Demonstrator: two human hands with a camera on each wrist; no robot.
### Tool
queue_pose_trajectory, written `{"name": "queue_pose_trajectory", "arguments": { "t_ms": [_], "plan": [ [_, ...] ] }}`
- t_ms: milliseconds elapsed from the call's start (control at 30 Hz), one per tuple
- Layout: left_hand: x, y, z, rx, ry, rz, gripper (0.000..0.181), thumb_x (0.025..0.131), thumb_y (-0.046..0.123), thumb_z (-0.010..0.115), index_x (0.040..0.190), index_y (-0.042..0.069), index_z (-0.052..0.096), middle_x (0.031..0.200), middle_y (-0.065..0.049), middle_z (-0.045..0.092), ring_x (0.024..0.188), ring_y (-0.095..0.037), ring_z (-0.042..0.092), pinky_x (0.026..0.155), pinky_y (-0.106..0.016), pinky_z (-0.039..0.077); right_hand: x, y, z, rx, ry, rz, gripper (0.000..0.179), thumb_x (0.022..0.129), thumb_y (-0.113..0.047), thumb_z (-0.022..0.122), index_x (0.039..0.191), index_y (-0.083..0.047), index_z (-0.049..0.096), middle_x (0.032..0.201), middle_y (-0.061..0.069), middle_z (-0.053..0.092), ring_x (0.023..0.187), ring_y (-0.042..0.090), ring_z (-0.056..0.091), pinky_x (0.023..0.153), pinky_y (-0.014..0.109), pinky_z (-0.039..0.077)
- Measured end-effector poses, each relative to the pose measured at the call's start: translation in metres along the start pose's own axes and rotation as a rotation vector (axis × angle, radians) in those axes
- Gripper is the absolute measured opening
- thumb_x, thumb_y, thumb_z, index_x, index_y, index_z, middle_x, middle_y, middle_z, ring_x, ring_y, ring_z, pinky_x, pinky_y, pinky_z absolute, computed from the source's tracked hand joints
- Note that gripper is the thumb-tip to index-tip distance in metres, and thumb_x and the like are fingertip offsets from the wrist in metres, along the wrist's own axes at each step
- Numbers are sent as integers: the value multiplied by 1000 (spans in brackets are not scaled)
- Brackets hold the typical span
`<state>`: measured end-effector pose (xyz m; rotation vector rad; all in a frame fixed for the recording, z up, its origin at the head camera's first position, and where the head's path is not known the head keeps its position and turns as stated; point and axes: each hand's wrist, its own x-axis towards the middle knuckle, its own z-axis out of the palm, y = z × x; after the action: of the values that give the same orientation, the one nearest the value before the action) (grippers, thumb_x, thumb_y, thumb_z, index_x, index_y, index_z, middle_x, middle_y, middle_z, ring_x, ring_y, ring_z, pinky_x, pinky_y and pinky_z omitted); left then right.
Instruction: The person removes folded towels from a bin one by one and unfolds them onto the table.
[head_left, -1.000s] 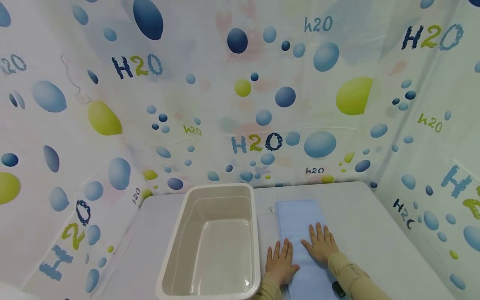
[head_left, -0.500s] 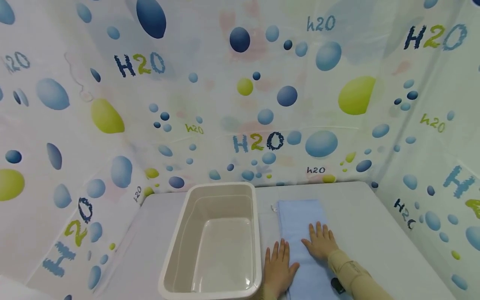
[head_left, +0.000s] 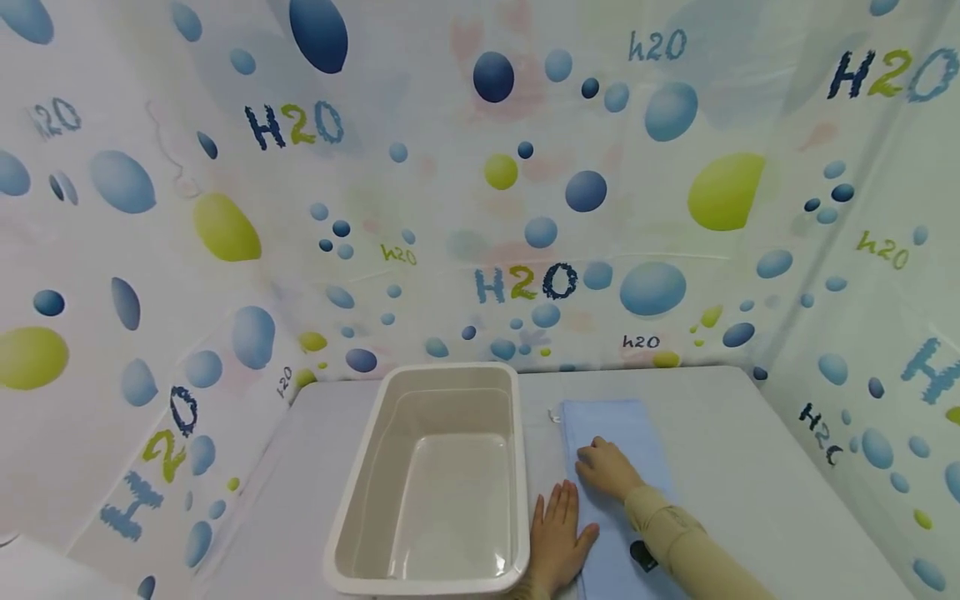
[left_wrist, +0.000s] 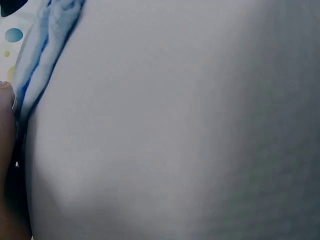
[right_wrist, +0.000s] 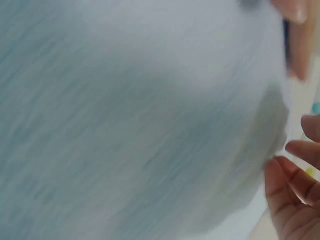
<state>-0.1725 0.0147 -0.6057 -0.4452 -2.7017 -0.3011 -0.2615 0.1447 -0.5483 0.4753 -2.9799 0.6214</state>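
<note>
A light blue folded towel lies lengthwise on the white-covered table. My right hand is over its left side in the head view, fingers curled in. In the right wrist view the thumb and fingertips pinch at the towel's edge. Flat beside the same long edge, my left hand points its straight fingers away from me, with the thumb reaching over the towel. Soft folded layers of the towel show at the left of the left wrist view, where a pale surface fills most of the picture.
A deep beige plastic tub stands left of the towel, its right rim close to my left hand. A small white tag shows by the towel's far left corner. A patterned curtain rises behind the table.
My right hand has gone from lying flat with spread fingers to curled fingers at the towel's left edge. The left hand stays flat in nearly the same place. The view shifts slightly.
</note>
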Motion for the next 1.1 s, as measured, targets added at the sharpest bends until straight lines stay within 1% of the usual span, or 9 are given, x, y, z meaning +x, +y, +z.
{"name": "queue_pose_trajectory", "arguments": {
  "t_ms": [100, 167, 267, 367, 467, 600, 767, 933, 1100],
  "plan": [
    [0, -1, -2, -32, -27, -4, 59, 96, 50, 35, 134, 7, 49, 138, -4, 52, 129, -18, 47, 115, -27, -1, 4, -10, 1, -8, -51, -10, 30, 84, -15, 64, 110, -1, 66, 94, 18, 61, 78, 31, 61, 73, 46, 51],
    [1, -1, -4, -50, -40, -12, 58, 96, 48, 35, 133, 6, 49, 138, -6, 52, 129, -19, 47, 116, -31, 9, 4, -15, 1, -32, -73, -14, 30, 85, -17, 63, 113, -5, 66, 95, 18, 60, 77, 32, 60, 72, 47, 51],
    [4, 0, -8, -76, -30, -29, 54, 96, 43, 40, 130, 2, 52, 136, -10, 54, 127, -22, 49, 107, -38, 30, 4, -19, 0, -48, -67, -31, 25, 86, -17, 62, 109, -7, 69, 92, 17, 60, 75, 31, 59, 71, 48, 49],
    [6, 0, -11, -96, 15, -40, 47, 94, 35, 47, 126, 1, 56, 131, -12, 57, 123, -24, 53, 100, -42, 38, 4, -21, 0, -51, -41, -45, 19, 86, -15, 62, 101, -7, 71, 88, 14, 60, 72, 28, 58, 69, 47, 49],
    [7, 1, -13, -119, 39, -49, 41, 92, 27, 50, 122, 0, 59, 128, -12, 60, 120, -25, 55, 98, -43, 41, 2, -21, 0, -69, -14, -58, 14, 86, -15, 63, 93, -5, 70, 81, 10, 58, 66, 24, 55, 64, 43, 47],
    [6, 3, -17, -168, 27, -69, 37, 92, 21, 50, 121, 0, 60, 128, -12, 60, 120, -26, 55, 98, -44, 40, 1, -20, 2, -97, 8, -66, 11, 86, -17, 63, 84, -6, 61, 74, 8, 53, 58, 22, 49, 57, 40, 43],
    [6, 4, -17, -187, 13, -80, 36, 92, 18, 49, 121, 0, 60, 129, -12, 59, 122, -26, 54, 99, -45, 40, 1, -20, 5, -123, 33, -58, 15, 81, -18, 67, 79, -7, 58, 74, 9, 53, 58, 23, 50, 57, 40, 44],
    [7, 4, -14, -168, 18, -77, 36, 91, 16, 49, 122, 0, 59, 129, -12, 59, 121, -25, 54, 99, -44, 41, 1, -21, 5, -155, 23, -52, 12, 74, -10, 67, 76, -5, 56, 75, 10, 53, 59, 26, 51, 59, 43, 46],
    [7, 3, -12, -162, 32, -82, 35, 91, 14, 48, 121, 0, 59, 127, -12, 60, 120, -25, 55, 99, -44, 42, 1, -19, 1, -70, -6, -20, 5, 73, 0, 64, 72, -3, 59, 73, 8, 53, 60, 23, 53, 59, 38, 47]
  ]
}}
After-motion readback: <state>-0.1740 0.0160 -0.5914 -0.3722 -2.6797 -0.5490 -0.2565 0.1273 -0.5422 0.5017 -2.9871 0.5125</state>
